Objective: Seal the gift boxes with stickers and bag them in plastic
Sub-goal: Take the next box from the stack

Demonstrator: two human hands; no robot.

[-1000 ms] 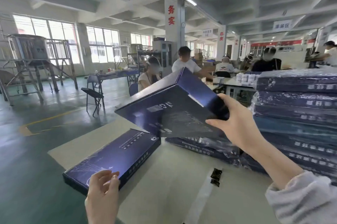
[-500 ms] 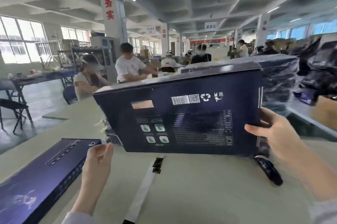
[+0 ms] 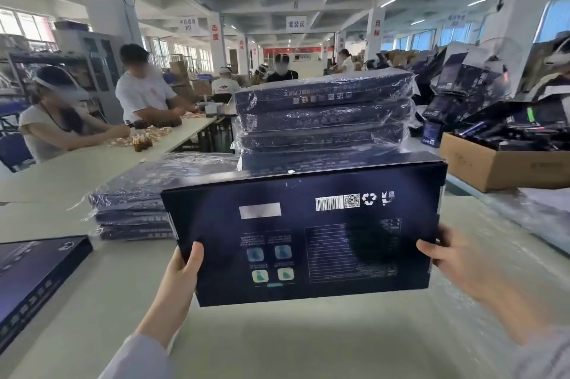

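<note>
A pale table (image 3: 277, 344) is shown, with plastic-wrapped boxes (image 3: 324, 119) stacked toward its far edge. A dark blue gift box (image 3: 302, 233) is held upright above the table's middle, clamped at its short ends by the left hand (image 3: 182, 273) and right hand (image 3: 453, 264). It could be dropped if either grip is loosened. The fingers behind it are hidden, and no sticker can be made out.

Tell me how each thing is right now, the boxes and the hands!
Held box: upright, no plastic bag.
Left hand: grips its left edge.
Right hand: grips its right edge.
Tall stack: bagged in plastic.
Low stack: bagged in plastic.
Flat box: lying on table, unbagged.
Carton: open.
</note>
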